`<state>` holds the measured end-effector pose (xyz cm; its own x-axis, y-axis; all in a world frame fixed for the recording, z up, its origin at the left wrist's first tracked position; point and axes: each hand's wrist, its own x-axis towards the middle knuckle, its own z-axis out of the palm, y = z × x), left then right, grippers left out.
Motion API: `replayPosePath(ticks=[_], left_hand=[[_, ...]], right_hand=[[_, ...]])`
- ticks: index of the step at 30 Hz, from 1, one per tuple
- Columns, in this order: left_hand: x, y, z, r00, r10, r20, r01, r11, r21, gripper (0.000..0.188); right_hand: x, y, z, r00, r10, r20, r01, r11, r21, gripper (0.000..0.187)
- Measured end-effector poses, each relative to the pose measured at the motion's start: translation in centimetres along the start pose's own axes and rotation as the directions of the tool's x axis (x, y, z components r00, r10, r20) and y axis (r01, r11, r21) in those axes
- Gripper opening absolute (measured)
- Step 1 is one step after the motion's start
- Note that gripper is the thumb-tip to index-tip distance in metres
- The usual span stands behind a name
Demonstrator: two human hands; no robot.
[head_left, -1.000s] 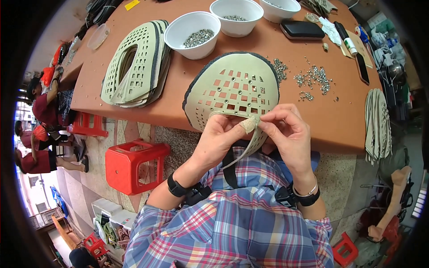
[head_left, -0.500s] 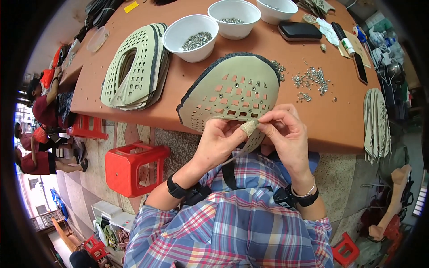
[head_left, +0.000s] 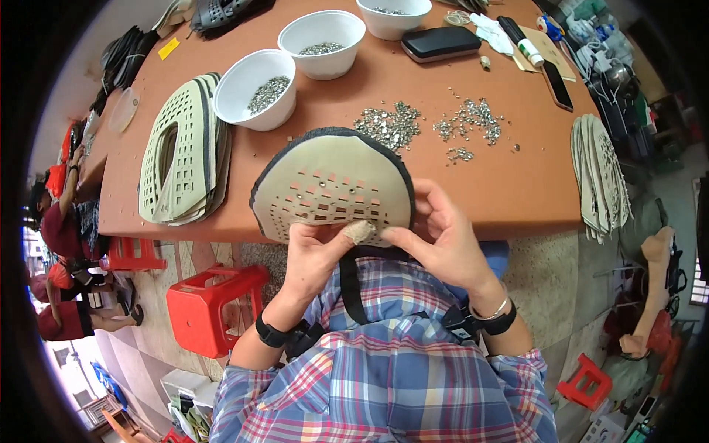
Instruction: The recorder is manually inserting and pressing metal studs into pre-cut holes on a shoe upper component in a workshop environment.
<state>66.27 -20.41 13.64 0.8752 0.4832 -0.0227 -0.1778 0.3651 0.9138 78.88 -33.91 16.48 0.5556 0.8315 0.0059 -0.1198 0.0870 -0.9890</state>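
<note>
In front of me at the table's near edge is a beige perforated shoe upper (head_left: pixel 332 166) with a dark fuzzy rim, tilted up. Small metal studs sit among its square cut-outs. My left hand (head_left: pixel 314 255) grips its lower edge, the thumb, wrapped in tan tape, pressed on the front and the fingers hidden behind. At the lower right of the upper, my right hand (head_left: pixel 447 240) is closed on the edge; its thumb tip lies beside the taped thumb and its other fingers are partly behind the piece. Whether a stud is between the thumbs is too small to tell.
Loose metal studs (head_left: pixel 388 125) lie in piles beyond the upper. White bowls (head_left: pixel 255 107) of studs stand behind, near a black case (head_left: pixel 441 46). Stacked uppers (head_left: pixel 196 148) lie left; more (head_left: pixel 598 173) overhang the right edge. A red stool (head_left: pixel 199 314) stands left; people work far left.
The view has shifted, and the upper now tilts more steeply, uncovering the stud pile behind it. My right fingers have moved behind the upper's right edge. Both hands keep hold.
</note>
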Motion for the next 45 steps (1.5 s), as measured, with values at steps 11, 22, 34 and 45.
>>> replayPosePath(ticks=[11,22,34,45], left_hand=[[-0.9,-0.6,-2.7,0.886,0.442,0.138,-0.429,0.674,0.602,0.021],[0.0,0.3,-2.5,0.810,0.403,0.426,-0.575,0.689,0.442,0.027],[0.5,-0.1,-2.9,0.710,0.479,0.516,-0.657,0.715,0.239,0.024],[0.3,0.0,-2.7,0.739,0.448,0.503,-0.622,0.740,0.256,0.025]], right_hand=[[3.4,1.1,-4.8,0.936,-0.257,-0.243,-0.006,0.676,-0.737,0.009],[6.7,2.4,-3.3,0.919,-0.371,-0.134,0.066,0.479,-0.875,0.005],[0.1,-1.0,0.7,0.986,-0.047,0.162,0.107,0.917,-0.384,0.007],[-0.6,-0.6,1.0,0.983,-0.098,0.157,0.151,0.917,-0.371,0.007]])
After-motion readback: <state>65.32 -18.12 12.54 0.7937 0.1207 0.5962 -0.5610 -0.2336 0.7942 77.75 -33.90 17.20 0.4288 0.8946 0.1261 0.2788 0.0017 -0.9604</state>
